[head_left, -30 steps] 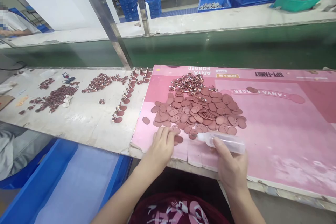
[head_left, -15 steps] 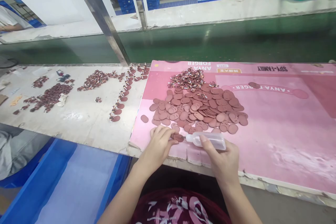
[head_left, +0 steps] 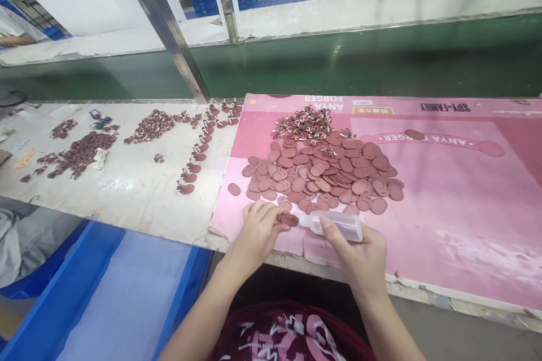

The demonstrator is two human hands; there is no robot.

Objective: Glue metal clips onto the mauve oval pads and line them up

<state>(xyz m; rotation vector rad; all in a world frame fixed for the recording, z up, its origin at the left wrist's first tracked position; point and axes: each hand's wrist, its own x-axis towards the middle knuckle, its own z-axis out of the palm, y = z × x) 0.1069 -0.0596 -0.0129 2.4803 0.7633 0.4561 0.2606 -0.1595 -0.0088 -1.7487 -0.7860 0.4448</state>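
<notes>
Between the fingertips of my left hand (head_left: 257, 231) is a brown oval disc (head_left: 289, 219), held low over the pink board near its front edge. My right hand (head_left: 358, 251) is wrapped round a clear squeeze bottle (head_left: 336, 224), which lies nearly level. Its narrow tip points left and meets the disc, or comes very close to it. Just beyond both hands spreads a heap of brown oval discs (head_left: 326, 175), some with small holes. Behind that heap sits a pile of small brown-and-white parts (head_left: 302, 124).
To the left, a row of discs with small figures on them (head_left: 198, 158) crosses the white table (head_left: 139, 197), beside several piles of brown parts (head_left: 84, 155). A metal post (head_left: 169, 34) rises behind. A blue bin (head_left: 76, 293) stands below left. A green belt (head_left: 339, 67) runs beyond.
The bottle's tip has shifted slightly left and down over the disc. Both hands keep their grips; the whole view has moved a little.
</notes>
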